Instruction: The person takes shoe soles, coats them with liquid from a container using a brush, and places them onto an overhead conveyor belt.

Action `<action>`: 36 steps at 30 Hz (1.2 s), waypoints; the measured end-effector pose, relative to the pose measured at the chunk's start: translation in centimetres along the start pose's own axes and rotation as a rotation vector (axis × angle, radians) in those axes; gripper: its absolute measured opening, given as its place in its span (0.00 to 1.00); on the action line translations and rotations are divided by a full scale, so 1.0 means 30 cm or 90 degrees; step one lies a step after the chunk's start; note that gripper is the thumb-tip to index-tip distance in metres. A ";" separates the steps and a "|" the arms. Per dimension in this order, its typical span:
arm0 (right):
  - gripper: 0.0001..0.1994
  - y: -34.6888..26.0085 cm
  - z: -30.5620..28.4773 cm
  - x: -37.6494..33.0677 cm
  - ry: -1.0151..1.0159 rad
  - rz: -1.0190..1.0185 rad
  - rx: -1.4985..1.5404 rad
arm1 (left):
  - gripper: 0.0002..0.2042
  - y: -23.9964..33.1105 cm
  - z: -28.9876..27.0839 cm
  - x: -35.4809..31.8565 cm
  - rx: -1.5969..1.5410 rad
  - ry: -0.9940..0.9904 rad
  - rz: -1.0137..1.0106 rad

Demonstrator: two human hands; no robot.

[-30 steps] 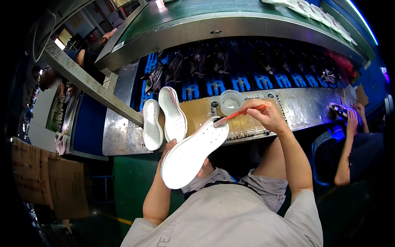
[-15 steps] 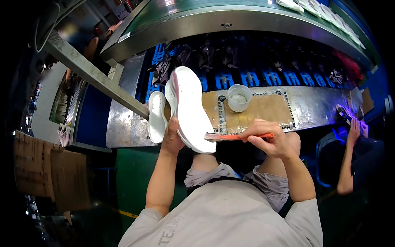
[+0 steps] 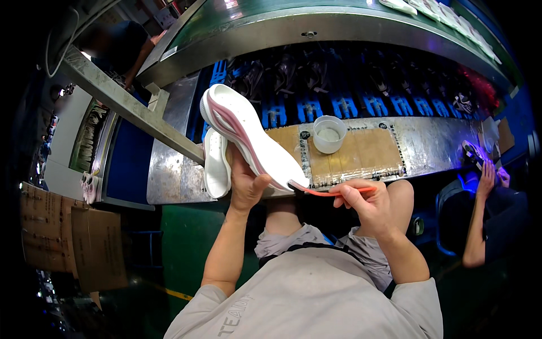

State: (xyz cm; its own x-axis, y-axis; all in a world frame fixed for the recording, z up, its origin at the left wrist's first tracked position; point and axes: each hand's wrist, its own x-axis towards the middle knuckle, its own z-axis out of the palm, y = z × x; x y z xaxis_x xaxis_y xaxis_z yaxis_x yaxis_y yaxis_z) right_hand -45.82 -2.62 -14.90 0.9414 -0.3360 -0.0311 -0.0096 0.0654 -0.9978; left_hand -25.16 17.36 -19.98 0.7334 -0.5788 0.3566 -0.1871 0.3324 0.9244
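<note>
Above bench, left hand (image 3: 246,182) raised w/ sole (image 3: 248,138) (tilted); right hand (image 3: 367,203) pinches brush (image 3: 330,192).

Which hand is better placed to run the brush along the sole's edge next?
The right hand: it grips the orange-handled brush, whose tip meets the edge of the white and pink sole. The left hand is busy holding that sole up.

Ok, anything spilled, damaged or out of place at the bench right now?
Nothing stands out. The left hand holds the white sole, the right hand the orange brush; the cup stands upright, unspilled.
</note>
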 end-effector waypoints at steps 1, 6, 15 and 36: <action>0.13 -0.003 0.003 0.005 0.009 0.017 0.046 | 0.57 0.003 0.018 -0.003 -0.003 -0.018 -0.013; 0.16 -0.007 0.036 0.048 0.041 0.016 0.191 | 0.61 -0.028 0.039 -0.028 0.024 -0.072 -0.033; 0.15 0.057 0.027 0.123 0.112 -0.012 0.348 | 0.51 -0.033 0.075 -0.046 -0.059 -0.090 -0.147; 0.15 0.352 -0.353 0.022 0.380 0.023 0.300 | 0.14 0.363 -0.128 0.714 0.218 -0.243 0.270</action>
State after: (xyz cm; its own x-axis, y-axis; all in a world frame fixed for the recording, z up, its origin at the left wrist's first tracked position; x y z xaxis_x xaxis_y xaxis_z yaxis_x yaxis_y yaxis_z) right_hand -48.87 -12.09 -26.08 0.5993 -0.7688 -0.2231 0.2347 0.4352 -0.8692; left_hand -8.99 11.45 -2.80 0.2799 -0.6942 0.6631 -0.6520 0.3695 0.6621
